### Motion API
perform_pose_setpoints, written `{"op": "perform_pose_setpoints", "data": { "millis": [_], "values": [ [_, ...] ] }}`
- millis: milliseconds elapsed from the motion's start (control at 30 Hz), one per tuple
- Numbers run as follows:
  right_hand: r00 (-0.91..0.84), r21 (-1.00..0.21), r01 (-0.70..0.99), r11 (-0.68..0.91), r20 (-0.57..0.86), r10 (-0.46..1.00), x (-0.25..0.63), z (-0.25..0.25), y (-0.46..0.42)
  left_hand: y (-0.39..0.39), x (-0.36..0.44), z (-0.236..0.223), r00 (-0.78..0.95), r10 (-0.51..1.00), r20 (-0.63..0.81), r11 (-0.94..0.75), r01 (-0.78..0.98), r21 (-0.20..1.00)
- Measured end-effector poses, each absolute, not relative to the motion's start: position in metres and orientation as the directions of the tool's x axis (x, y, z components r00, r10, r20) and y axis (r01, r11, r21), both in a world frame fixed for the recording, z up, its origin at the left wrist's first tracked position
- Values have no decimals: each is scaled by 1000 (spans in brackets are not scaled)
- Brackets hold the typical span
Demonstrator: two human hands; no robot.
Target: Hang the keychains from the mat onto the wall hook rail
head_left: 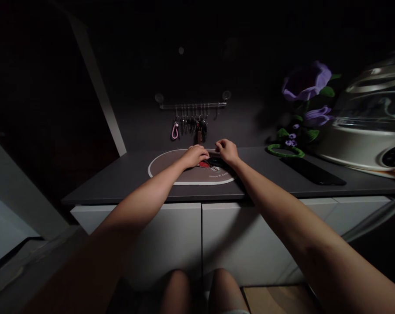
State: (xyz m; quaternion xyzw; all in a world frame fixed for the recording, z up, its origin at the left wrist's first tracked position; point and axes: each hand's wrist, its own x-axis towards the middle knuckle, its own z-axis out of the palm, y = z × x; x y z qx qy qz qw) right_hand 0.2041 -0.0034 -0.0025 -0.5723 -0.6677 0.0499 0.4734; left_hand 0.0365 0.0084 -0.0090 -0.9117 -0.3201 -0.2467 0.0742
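Observation:
Over the brown oval mat [167, 163] with a pale rim, my left hand [195, 155] has its fingers bent together beside a small red item [203, 164]; whatever they hold is hidden. My right hand [228, 151] is at the mat's right side, its fingers curled into a pinch, and I cannot make out anything in them. Between and just below the hands lies a dark item [218, 162], with what look like keys [212, 166] near it. The dim light hides their details.
A clear hook rail [193, 105] on the wall carries several keys and a pink loop [174, 131]. To the right stand purple flowers [307, 83] with a green ring base [285, 151], a black flat slab [313, 171] and a cream appliance [361, 146]. White cabinet fronts [171, 240] are below the counter.

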Motion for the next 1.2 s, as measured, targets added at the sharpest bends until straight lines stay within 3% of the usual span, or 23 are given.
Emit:
{"op": "perform_pose_setpoints", "data": {
  "millis": [667,1200],
  "values": [
    [65,-525,779,342,611,789,204,-2,-7,10,26,0,501,597,627,-738,650,183],
    [7,-490,772,405,644,765,198,-2,-10,17,15,9,93,741,665,-564,625,540]
  ]
}}
